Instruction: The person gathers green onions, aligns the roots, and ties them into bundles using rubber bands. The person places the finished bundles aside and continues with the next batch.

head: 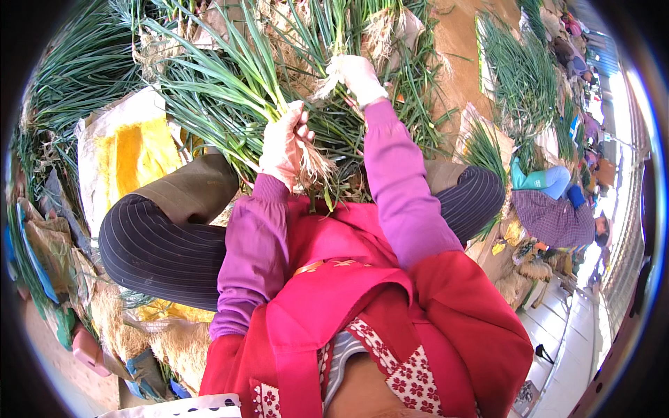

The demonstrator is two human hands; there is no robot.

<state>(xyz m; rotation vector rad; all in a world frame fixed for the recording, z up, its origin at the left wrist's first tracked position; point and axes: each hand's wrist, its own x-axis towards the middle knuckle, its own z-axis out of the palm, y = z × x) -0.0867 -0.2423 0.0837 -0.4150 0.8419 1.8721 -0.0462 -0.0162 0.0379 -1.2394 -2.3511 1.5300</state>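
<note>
My left hand (pixel 282 146), in a pale glove, is closed around a bunch of green onions (pixel 256 83). Their leaves fan up and to the left, and the whitish roots (pixel 316 164) hang out below my fist. Farther forward and to the right, my gloved right hand (pixel 359 78) grips green onion stalks (pixel 339 31) near the root end, with pale roots (pixel 326 89) showing beside the fingers. Loose green leaves (pixel 339 125) lie beneath and between both hands, in front of my lap.
Rooted green onion bunches (pixel 379 36) lie ahead. A large leafy heap (pixel 89 68) is at the far left, beside a white and yellow sack (pixel 130 151). My folded knees flank the work. To the right sits another person (pixel 554 214) near more onion piles (pixel 517 68).
</note>
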